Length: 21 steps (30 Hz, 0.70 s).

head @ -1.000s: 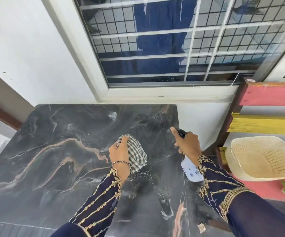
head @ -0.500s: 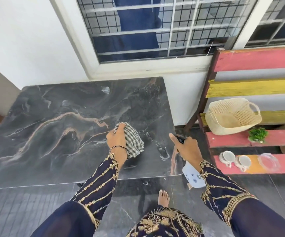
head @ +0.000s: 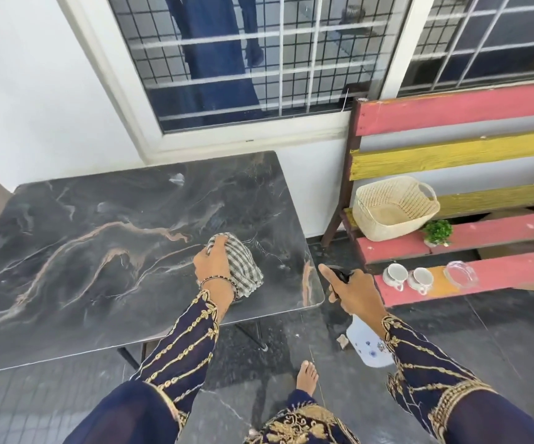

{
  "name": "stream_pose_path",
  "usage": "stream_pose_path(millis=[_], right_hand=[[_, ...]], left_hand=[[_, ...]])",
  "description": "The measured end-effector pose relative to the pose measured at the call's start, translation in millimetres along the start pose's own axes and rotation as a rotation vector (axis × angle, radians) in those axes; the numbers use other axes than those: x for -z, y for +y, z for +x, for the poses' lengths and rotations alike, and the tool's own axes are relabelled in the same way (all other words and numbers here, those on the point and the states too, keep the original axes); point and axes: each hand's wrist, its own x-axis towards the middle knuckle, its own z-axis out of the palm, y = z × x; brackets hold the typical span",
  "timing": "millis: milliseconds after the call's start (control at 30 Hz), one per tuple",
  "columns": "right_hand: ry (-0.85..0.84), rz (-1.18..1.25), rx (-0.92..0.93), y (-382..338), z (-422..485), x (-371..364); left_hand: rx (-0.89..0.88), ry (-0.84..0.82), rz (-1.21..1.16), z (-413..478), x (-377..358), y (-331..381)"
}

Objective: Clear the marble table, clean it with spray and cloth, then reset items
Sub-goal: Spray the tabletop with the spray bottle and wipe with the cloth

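A: What is each grip doing?

B: The left hand [head: 213,264] is clenched on the checked cloth [head: 241,267], pressing it to the marble table [head: 83,251] near its right front corner. The right hand [head: 353,293] grasps the spray bottle [head: 368,346], forefinger stretched forward, off the table's right edge above the floor.

A: And beyond them?

B: On the slatted bench [head: 451,120] at right sit a woven basket [head: 394,208], a small green plant [head: 437,232], two cups [head: 408,278] and a glass dish [head: 461,274].
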Motion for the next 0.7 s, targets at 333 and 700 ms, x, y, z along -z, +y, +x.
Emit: stream_pose_path(millis=[333,700], right_hand=[[-0.004,0.16,0.107,8.9,55.8,32.3],[0.174,-0.05,0.313,21.0,209.0,117.8]], left_hand=[[0.032,-0.101,0.046,-3.3,-71.0,-9.8],[-0.002,-0.19,0.167,25.9,-254.0,-18.0]])
